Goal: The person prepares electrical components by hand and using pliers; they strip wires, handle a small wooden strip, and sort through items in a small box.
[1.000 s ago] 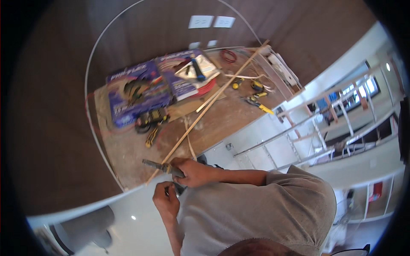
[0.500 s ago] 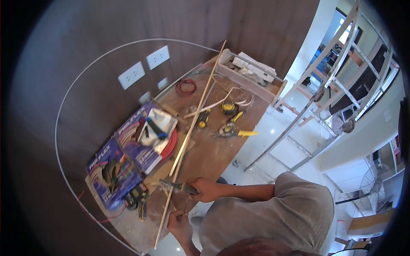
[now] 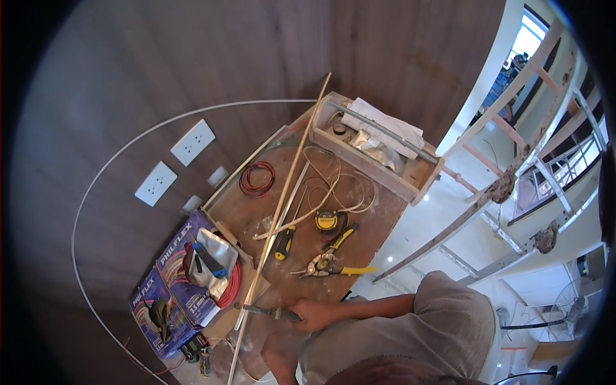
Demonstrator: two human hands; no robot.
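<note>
My right hand (image 3: 311, 316) grips a dark, narrow hand tool (image 3: 276, 312), its tip against a long, thin wooden strip (image 3: 287, 205) lying diagonally over the bench (image 3: 343, 289). Low in the picture, my left hand (image 3: 277, 351) is beside the strip’s lower part, its fingers too shadowed to read. Above my right hand lie yellow-handled snips (image 3: 327, 260), a black-and-yellow screwdriver (image 3: 282, 247) and a tape measure (image 3: 326, 221). To the left, purple boxes (image 3: 168, 276) hold red wire and tools.
A wooden tool caddy (image 3: 375, 179) stands at the bench’s back right, near coiled red wire (image 3: 256, 181) and loose white cable. Wall sockets (image 3: 192, 142) and a pale looped conduit (image 3: 173, 117) are at left. A stepladder (image 3: 449, 247) and a fan (image 3: 577, 308) are at right.
The view has swung, so the bench and its contents appear lower and more upright. My right hand keeps its grip on the tool, now lower in view; my left hand has also dropped.
</note>
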